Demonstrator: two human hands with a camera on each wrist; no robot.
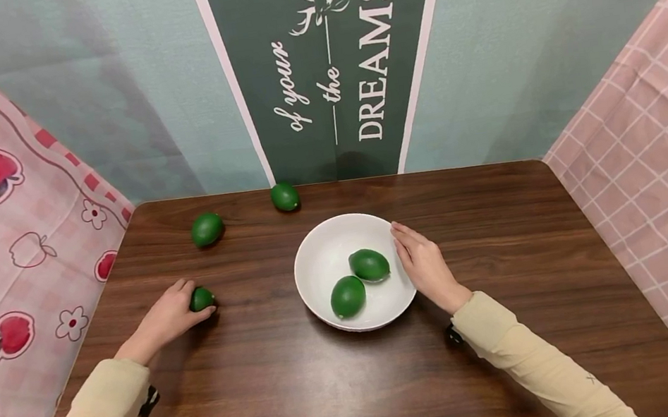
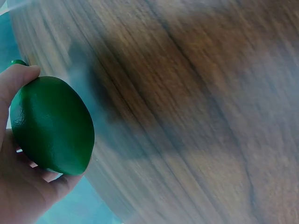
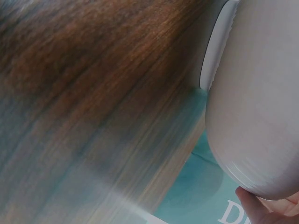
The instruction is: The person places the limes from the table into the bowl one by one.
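In the head view my left hand (image 1: 171,315) grips a dark green lime (image 1: 202,299) at the left side of the wooden table. The left wrist view has this lime (image 2: 52,125) large, between the thumb on one side and curled fingers on the other. My right hand (image 1: 426,261) rests at the right rim of a white bowl (image 1: 314,295), its fingers straight along the edge. Two limes lie inside the bowl, one lime (image 1: 370,265) behind the other lime (image 1: 348,297). In the right wrist view a fingertip touches near the rim of the bowl (image 3: 257,102).
Farther back on the table (image 1: 470,218) are two more limes: one lime (image 1: 207,229) at the back left, another lime (image 1: 285,197) near the rear edge. A printed cloth (image 1: 331,95) hangs behind the table, with patterned pink cloths along both sides.
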